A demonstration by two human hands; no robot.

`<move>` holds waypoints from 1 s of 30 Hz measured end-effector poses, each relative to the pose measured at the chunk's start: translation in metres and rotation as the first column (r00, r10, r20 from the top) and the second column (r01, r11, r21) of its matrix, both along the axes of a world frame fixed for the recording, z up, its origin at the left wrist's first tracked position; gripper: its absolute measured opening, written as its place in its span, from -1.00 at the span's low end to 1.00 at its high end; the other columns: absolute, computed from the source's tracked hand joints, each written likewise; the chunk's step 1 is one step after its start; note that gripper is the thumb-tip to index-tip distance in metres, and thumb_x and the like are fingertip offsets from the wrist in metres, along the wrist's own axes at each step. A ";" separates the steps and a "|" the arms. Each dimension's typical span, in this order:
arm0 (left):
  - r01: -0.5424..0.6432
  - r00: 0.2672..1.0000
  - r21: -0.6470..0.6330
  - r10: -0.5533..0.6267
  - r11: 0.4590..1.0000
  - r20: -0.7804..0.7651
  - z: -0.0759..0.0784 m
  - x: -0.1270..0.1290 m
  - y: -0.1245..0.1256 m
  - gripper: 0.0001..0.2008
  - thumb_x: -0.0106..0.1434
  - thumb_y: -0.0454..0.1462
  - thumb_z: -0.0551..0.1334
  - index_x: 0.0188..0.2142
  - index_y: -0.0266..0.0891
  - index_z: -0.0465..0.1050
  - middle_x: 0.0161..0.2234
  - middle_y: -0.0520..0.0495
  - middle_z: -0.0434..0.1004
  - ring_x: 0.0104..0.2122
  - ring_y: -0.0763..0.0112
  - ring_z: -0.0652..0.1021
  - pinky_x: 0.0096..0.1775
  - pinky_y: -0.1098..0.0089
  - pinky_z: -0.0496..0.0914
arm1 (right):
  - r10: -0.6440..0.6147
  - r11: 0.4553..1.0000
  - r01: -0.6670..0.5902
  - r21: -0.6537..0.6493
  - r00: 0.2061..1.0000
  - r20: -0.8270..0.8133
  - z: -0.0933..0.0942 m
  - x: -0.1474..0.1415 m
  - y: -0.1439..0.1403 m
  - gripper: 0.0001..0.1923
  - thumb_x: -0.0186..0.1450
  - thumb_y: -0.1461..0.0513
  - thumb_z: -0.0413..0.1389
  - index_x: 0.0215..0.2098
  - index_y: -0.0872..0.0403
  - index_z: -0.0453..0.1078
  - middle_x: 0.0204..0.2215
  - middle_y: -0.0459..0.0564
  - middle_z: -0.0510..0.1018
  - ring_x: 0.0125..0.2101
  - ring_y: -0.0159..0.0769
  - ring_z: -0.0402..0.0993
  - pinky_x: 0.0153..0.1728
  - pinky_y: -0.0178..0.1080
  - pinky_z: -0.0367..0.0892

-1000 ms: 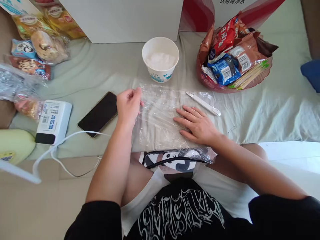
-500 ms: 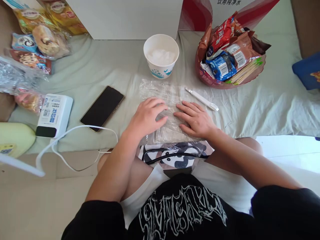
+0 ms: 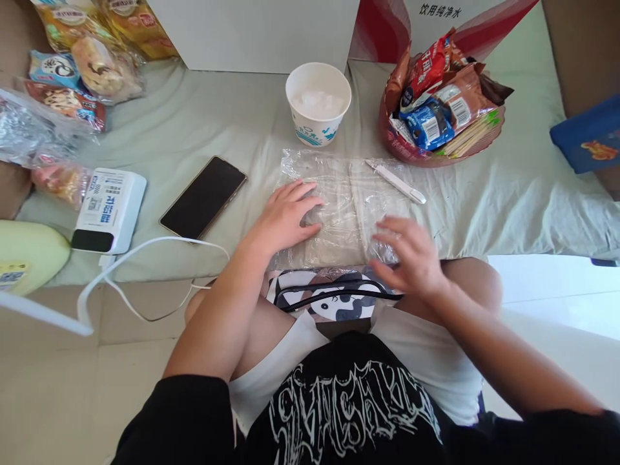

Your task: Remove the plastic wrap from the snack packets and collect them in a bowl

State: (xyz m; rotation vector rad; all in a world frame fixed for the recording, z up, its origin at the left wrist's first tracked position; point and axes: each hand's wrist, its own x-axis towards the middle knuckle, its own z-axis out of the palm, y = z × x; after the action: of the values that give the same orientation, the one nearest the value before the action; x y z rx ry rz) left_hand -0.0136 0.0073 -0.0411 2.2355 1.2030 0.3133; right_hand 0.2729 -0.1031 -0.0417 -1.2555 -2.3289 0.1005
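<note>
A clear plastic bag lies spread and wrinkled on the green cloth in front of me. My left hand rests on its left part with the fingers spread. Over the bag's lower right part is my right hand, slightly blurred, its fingers apart and nothing held; whether it touches the plastic I cannot tell. A white utility knife lies slanted at the bag's upper right. Below the bag, across my lap, is a panda-print bag with black handles.
A paper cup with white contents stands behind the plastic. To its right sits a pink bowl of packaged snacks. On the left are a phone, a white power bank with a cable, and wrapped breads. A white box stands behind.
My right hand has lifted off the middle of the plastic and moved right and toward me. The left hand stays on the plastic. The view has shifted slightly.
</note>
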 end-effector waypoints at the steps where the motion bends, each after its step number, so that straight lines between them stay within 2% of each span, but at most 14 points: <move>1: -0.004 1.000 0.001 0.004 1.000 0.003 -0.001 0.000 0.000 -0.61 0.27 -0.23 0.37 0.10 -0.06 0.56 0.45 -0.13 0.31 0.50 -0.08 0.19 0.48 -0.15 0.06 | 0.059 0.998 -0.058 -0.022 0.996 0.069 -0.005 -0.006 -0.013 -0.56 0.36 0.11 0.23 0.20 -0.18 0.41 0.16 0.03 0.60 0.24 0.07 0.51 0.23 0.16 0.42; 2: -0.010 1.000 0.001 0.010 1.000 0.005 -0.001 0.001 0.000 -0.62 0.26 -0.23 0.37 0.09 -0.06 0.57 0.45 -0.13 0.31 0.50 -0.08 0.19 0.48 -0.15 0.05 | 0.077 0.997 -0.074 -0.025 0.987 0.143 -0.012 -0.012 -0.023 -0.59 0.37 0.13 0.23 0.18 -0.21 0.43 0.18 -0.01 0.61 0.25 0.04 0.50 0.24 0.14 0.40; 4: -0.023 1.000 -0.004 0.023 1.000 0.012 -0.002 0.002 0.001 -0.63 0.25 -0.25 0.37 0.06 -0.07 0.57 0.45 -0.14 0.31 0.50 -0.10 0.19 0.49 -0.15 0.04 | -0.019 1.000 0.016 0.014 0.971 0.238 -0.025 -0.018 -0.035 -0.63 0.38 0.23 0.20 0.13 -0.21 0.47 0.18 -0.03 0.62 0.25 0.00 0.50 0.26 0.12 0.35; 7: -0.032 0.996 -0.012 0.033 0.999 0.086 0.000 0.003 0.002 -0.58 0.24 -0.29 0.35 0.11 -0.09 0.54 0.45 -0.16 0.30 0.51 -0.09 0.19 0.49 -0.12 0.04 | -0.100 0.994 0.092 0.057 0.982 0.162 -0.031 -0.017 -0.034 -0.76 0.40 0.31 0.16 -0.03 -0.09 0.52 0.04 0.02 0.69 0.19 -0.03 0.57 0.21 0.07 0.37; 11: -0.116 0.945 -0.019 0.116 0.993 0.307 0.013 -0.001 0.007 -0.61 0.24 -0.28 0.31 0.08 -0.09 0.51 0.35 -0.12 0.44 0.46 0.03 0.29 0.45 0.00 0.16 | 0.028 0.999 -0.030 -0.042 0.999 -0.036 -0.011 -0.009 -0.023 -0.89 0.41 0.27 0.14 -0.19 -0.03 0.52 -0.08 0.03 0.70 0.10 -0.05 0.63 0.07 0.00 0.49; 13: -0.204 0.899 -0.020 0.196 0.979 0.392 0.022 -0.003 0.005 -0.72 0.27 -0.22 0.28 -0.02 -0.09 0.53 0.22 -0.12 0.57 0.36 0.07 0.42 0.41 0.07 0.23 | -0.031 0.993 0.017 -0.115 0.992 -0.119 0.005 -0.007 -0.015 -0.87 0.41 0.25 0.12 -0.23 -0.03 0.53 -0.07 0.04 0.70 0.01 -0.07 0.67 -0.02 -0.02 0.53; 15: -0.227 0.877 -0.028 0.217 0.974 0.429 0.031 -0.005 -0.001 -0.79 0.28 -0.14 0.26 -0.12 -0.11 0.55 0.07 -0.13 0.64 0.22 0.09 0.53 0.35 0.10 0.30 | -0.150 0.970 0.105 -0.219 0.968 -0.201 0.019 -0.004 -0.001 -0.86 0.40 0.24 0.12 -0.26 -0.02 0.54 -0.17 0.04 0.71 -0.14 -0.11 0.69 -0.13 -0.06 0.56; 17: -0.111 0.912 -0.057 0.124 0.992 0.391 0.038 -0.004 -0.014 -0.73 0.25 -0.05 0.32 -0.16 -0.13 0.57 0.01 -0.15 0.66 0.14 0.06 0.58 0.31 0.09 0.36 | -0.279 0.925 0.189 -0.329 0.927 -0.252 0.030 -0.003 0.018 -0.87 0.37 0.23 0.13 -0.31 0.00 0.53 -0.35 -0.01 0.68 -0.32 -0.18 0.64 -0.26 -0.12 0.53; 19: 0.084 0.957 -0.089 -0.056 0.993 0.285 0.039 0.000 -0.027 -0.51 0.06 0.00 0.48 -0.07 -0.16 0.59 0.12 -0.21 0.63 0.23 -0.08 0.53 0.34 0.01 0.34 | -0.364 0.885 0.241 -0.399 0.891 -0.270 0.037 -0.002 0.040 -0.87 0.32 0.23 0.15 -0.36 0.01 0.52 -0.47 -0.06 0.62 -0.45 -0.24 0.56 -0.36 -0.17 0.48; 21: 0.113 0.981 -0.025 -0.107 0.993 0.161 0.035 0.005 -0.037 -0.36 0.00 -0.09 0.53 0.07 -0.20 0.57 0.26 -0.30 0.53 0.35 -0.22 0.42 0.38 -0.11 0.28 | -0.388 0.870 0.247 -0.427 0.877 -0.283 0.038 -0.002 0.060 -0.88 0.29 0.23 0.16 -0.40 0.03 0.50 -0.50 -0.07 0.60 -0.49 -0.29 0.50 -0.40 -0.21 0.44; 23: 0.031 0.992 0.068 -0.039 0.997 0.121 0.028 0.006 -0.038 -0.55 0.16 -0.24 0.41 0.07 -0.20 0.59 0.26 -0.28 0.54 0.30 -0.12 0.49 0.31 -0.05 0.39 | -0.375 0.880 0.221 -0.421 0.867 -0.328 0.032 -0.001 0.074 -0.90 0.29 0.22 0.16 -0.38 0.04 0.50 -0.47 -0.07 0.61 -0.45 -0.30 0.52 -0.35 -0.20 0.47; 25: -0.125 0.980 0.124 0.103 0.984 0.168 0.021 0.003 -0.032 -0.75 0.28 -0.32 0.25 -0.08 -0.18 0.64 0.10 -0.18 0.67 0.08 0.11 0.65 0.12 0.12 0.54 | -0.359 0.902 0.197 -0.385 0.836 -0.414 0.021 0.002 0.080 -0.92 0.30 0.20 0.17 -0.29 0.03 0.50 -0.39 -0.07 0.64 -0.37 -0.27 0.57 -0.26 -0.17 0.52; 27: -0.258 0.941 0.106 0.224 0.960 0.254 0.016 -0.004 -0.022 -0.80 0.32 -0.31 0.19 -0.23 -0.17 0.64 -0.13 -0.07 0.75 -0.17 0.28 0.71 -0.09 0.28 0.60 | -0.337 0.924 0.191 -0.331 0.815 -0.472 0.009 0.007 0.081 -0.90 0.30 0.19 0.19 -0.22 0.01 0.50 -0.33 -0.07 0.66 -0.31 -0.25 0.61 -0.19 -0.13 0.55; 30: -0.290 0.893 0.028 0.260 0.957 0.366 0.015 -0.014 -0.010 -0.83 0.31 -0.27 0.22 -0.31 -0.18 0.63 -0.32 -0.01 0.75 -0.33 0.37 0.69 -0.27 0.38 0.57 | -0.222 0.957 0.106 -0.269 0.865 -0.449 -0.001 0.016 0.078 -0.97 0.28 0.21 0.22 -0.29 -0.01 0.49 -0.31 -0.06 0.68 -0.25 -0.18 0.66 -0.13 -0.09 0.57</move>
State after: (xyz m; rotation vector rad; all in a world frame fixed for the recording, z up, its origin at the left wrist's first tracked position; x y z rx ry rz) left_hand -0.0276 -0.0023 -0.0265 1.9546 1.3177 0.8603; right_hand 0.2888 -0.0248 -0.0431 -1.3551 -1.8127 0.5790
